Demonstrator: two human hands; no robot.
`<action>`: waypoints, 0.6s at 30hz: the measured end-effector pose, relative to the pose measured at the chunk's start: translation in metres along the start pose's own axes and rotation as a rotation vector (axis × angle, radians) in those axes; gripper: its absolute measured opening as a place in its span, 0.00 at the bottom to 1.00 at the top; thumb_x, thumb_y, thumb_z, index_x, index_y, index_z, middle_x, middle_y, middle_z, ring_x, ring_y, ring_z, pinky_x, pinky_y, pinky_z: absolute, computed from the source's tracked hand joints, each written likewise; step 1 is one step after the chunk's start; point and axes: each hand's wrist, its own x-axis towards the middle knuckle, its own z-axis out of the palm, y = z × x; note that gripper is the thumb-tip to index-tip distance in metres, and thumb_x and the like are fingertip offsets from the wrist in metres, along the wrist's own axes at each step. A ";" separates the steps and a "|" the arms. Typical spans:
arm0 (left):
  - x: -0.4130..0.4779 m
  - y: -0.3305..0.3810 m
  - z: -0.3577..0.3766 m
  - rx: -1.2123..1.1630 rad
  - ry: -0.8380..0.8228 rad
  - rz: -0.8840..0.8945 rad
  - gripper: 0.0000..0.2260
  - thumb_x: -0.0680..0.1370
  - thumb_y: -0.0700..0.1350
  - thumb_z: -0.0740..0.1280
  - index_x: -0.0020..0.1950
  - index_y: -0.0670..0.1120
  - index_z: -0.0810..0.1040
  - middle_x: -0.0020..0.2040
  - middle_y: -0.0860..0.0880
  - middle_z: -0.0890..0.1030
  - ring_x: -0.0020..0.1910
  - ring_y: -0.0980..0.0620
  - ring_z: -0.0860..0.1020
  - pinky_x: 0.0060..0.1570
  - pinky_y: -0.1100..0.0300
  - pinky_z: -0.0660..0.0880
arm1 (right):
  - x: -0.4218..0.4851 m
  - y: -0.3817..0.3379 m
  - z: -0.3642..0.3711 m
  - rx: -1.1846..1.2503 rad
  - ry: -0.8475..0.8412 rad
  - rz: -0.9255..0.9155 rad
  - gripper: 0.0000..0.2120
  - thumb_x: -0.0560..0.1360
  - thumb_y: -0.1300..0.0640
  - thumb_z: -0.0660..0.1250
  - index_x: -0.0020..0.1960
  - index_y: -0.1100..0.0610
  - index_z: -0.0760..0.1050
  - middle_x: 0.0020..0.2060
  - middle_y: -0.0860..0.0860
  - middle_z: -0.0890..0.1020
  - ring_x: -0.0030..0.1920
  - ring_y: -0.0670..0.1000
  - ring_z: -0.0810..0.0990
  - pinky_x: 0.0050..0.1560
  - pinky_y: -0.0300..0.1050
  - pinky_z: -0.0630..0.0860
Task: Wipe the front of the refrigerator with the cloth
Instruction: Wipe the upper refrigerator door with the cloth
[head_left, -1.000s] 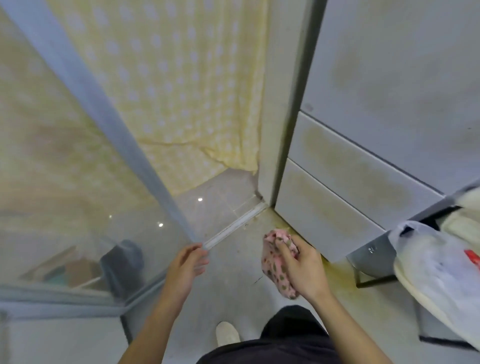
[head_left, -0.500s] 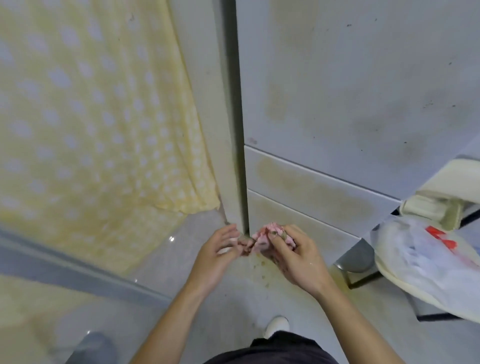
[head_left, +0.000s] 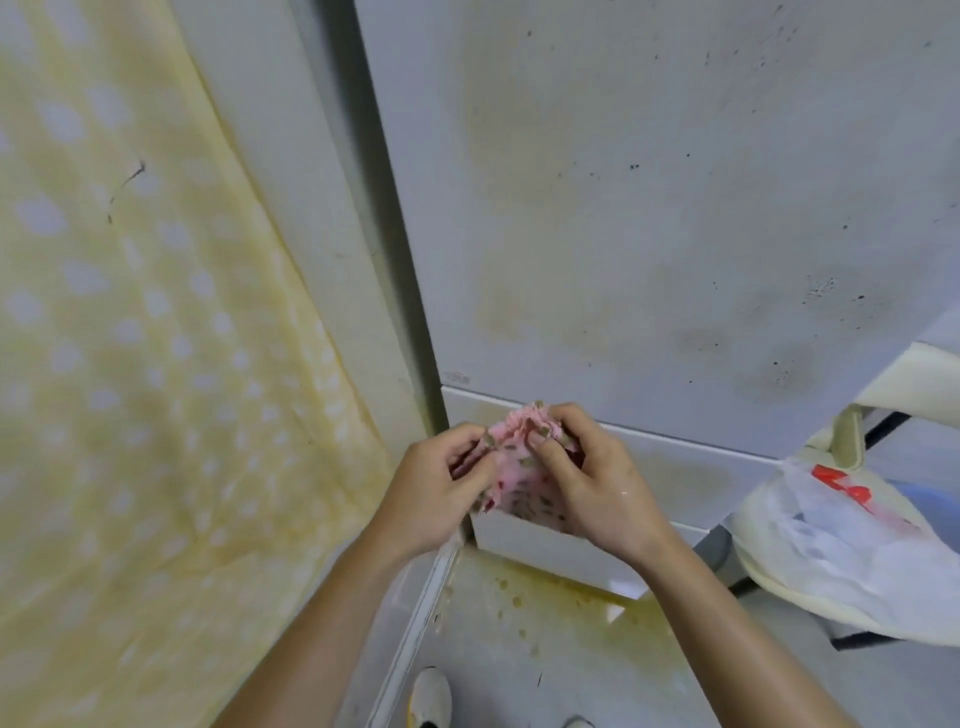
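The grey-white refrigerator (head_left: 649, 208) fills the upper right, its front marked with dark specks and yellowish stains; two drawer fronts run below the big door. A pink cloth with brown spots (head_left: 522, 467) is bunched between both hands in front of the drawers. My left hand (head_left: 436, 488) pinches its left side with curled fingers. My right hand (head_left: 587, 483) grips its top and right side. The cloth hangs a little away from the refrigerator's lower left corner.
A yellow curtain with white dots (head_left: 130, 364) hangs at the left. A white plastic bag (head_left: 852, 551) lies on a cream seat at the right. The floor (head_left: 561, 634) below the refrigerator has yellow stains. My white shoe (head_left: 428, 696) shows at the bottom.
The view swung from the glass door to the refrigerator and closer to it. My left hand left the door frame and joined the right hand on the cloth, which both hands raised.
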 end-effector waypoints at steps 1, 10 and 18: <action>0.013 0.003 -0.007 0.017 -0.012 0.032 0.04 0.82 0.46 0.69 0.47 0.48 0.81 0.39 0.46 0.82 0.39 0.52 0.80 0.44 0.55 0.75 | 0.007 -0.005 0.001 -0.024 0.043 -0.025 0.03 0.85 0.57 0.66 0.52 0.50 0.76 0.38 0.38 0.80 0.40 0.42 0.78 0.42 0.36 0.72; 0.094 0.048 -0.072 0.026 -0.190 0.208 0.05 0.84 0.51 0.65 0.51 0.54 0.79 0.39 0.57 0.79 0.40 0.57 0.78 0.44 0.61 0.74 | 0.070 -0.075 0.011 0.011 0.290 0.008 0.12 0.81 0.52 0.71 0.42 0.53 0.73 0.30 0.40 0.75 0.32 0.42 0.71 0.34 0.35 0.68; 0.101 0.067 -0.077 -0.158 -0.129 0.293 0.17 0.86 0.58 0.58 0.63 0.53 0.82 0.57 0.52 0.85 0.54 0.55 0.84 0.53 0.60 0.79 | 0.092 -0.125 0.031 0.147 0.513 -0.027 0.05 0.83 0.51 0.68 0.52 0.50 0.81 0.38 0.42 0.84 0.38 0.39 0.81 0.39 0.31 0.73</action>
